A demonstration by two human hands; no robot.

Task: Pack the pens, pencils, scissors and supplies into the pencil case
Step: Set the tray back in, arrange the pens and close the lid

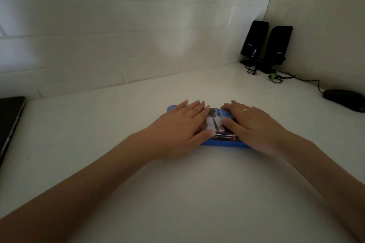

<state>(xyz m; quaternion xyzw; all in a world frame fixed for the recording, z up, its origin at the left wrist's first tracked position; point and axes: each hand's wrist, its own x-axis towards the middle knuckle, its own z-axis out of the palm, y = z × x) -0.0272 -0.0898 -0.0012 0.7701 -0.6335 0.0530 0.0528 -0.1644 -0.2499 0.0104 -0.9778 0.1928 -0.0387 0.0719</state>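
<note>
- The left hand [184, 124] is laid palm down on the left portion of the pencil case [215, 122], with the forearm extended from the lower left of the view.
- Its fingers are held straight and close together, flat on the lid; nothing is gripped, and the thumb is placed near the front edge of the case.
- The right hand [254, 124] is laid palm down on the right portion of the case, its forearm entering from the lower right.
- Its fingers are likewise straight and flat, slightly spread, with a ring [245, 110] worn on one of them; nothing is clasped.
- A narrow gap is left between the two hands, through which the lid's middle is seen.
- The desk [177, 193] is a white surface set against a white tiled wall [118, 35].
- Two black speakers [265, 45] are stood in the far right corner, with cables [276, 78] trailing beside them.
- A black mouse [344, 99] is placed at the right edge, well apart from the case.
- A dark flat object [9, 122] (possibly a laptop; it cannot be told for certain) is cut off at the left edge.
- The pencil case is positioned at the desk's centre, lying flat and closed, with its length running left to right.
- Its body is blue with rounded corners; a printed picture of a figure is carried on the lid, largely covered by the hands.
- The contents are hidden.
</note>
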